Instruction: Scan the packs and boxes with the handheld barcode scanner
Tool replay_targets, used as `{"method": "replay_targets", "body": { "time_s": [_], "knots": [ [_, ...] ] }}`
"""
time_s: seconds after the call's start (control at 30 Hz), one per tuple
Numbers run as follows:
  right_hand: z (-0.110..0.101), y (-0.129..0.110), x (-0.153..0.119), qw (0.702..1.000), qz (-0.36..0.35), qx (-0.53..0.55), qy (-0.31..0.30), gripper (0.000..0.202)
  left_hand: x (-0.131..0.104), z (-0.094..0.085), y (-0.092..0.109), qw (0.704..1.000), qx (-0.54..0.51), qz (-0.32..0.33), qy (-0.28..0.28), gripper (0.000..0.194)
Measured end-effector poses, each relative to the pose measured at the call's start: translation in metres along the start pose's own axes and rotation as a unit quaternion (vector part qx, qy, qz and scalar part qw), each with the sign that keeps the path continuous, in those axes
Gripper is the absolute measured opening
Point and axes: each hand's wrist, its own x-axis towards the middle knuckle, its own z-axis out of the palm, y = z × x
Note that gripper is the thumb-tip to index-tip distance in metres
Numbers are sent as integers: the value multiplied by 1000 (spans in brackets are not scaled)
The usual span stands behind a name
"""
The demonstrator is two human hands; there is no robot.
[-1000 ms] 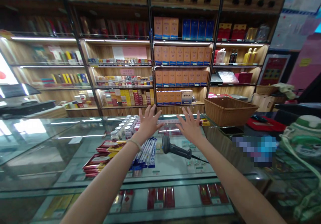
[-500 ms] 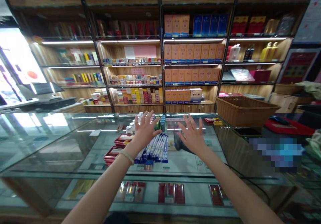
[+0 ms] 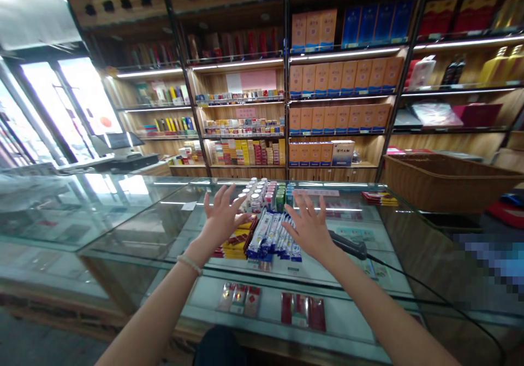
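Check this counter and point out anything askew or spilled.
The blue-and-white sticks lie fanned with uneven ends, unlike the jars standing in rows behind them. The scanner lies loose, its cable trailing across the glass. No spill shows.

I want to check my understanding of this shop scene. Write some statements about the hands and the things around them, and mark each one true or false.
1. The left hand is open, its fingers spread. True.
2. The right hand is gripping the dark scanner. False: this hand is open and hides part of the scanner.
3. A bracelet is on the right wrist. False: it is on the left wrist.
4. A cable runs from the scanner. True.
5. The brown basket is on the left side of the view. False: it is on the right side.
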Motion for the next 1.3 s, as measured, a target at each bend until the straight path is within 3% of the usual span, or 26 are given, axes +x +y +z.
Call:
{"method": "replay_targets", "body": {
  "time_s": [0.2, 0.4, 0.67, 0.9, 1.1, 1.3],
  "knots": [
    [12, -31, 6, 999, -4, 34, -22, 51, -12, 5, -26, 1000, -8, -9, 8, 44],
    [19, -45, 18, 995, 7, 64, -78, 53, -10, 7, -62, 1000, -28, 4, -12, 47],
    [36, -60, 41, 984, 9, 101, -147, 67, 11, 22, -102, 981, -80, 60, -163, 76],
    [57, -69, 53, 969, 6, 117, -219, 81, 28, 43, -113, 961, -80, 59, -260, 93],
    [66, -69, 60, 952, 18, 133, -274, 88, 40, 40, -110, 932, -64, 66, -351, 93],
    [66, -69, 63, 943, 20, 151, -297, 85, 45, 39, -108, 926, -65, 65, -365, 87]
  ]
}}
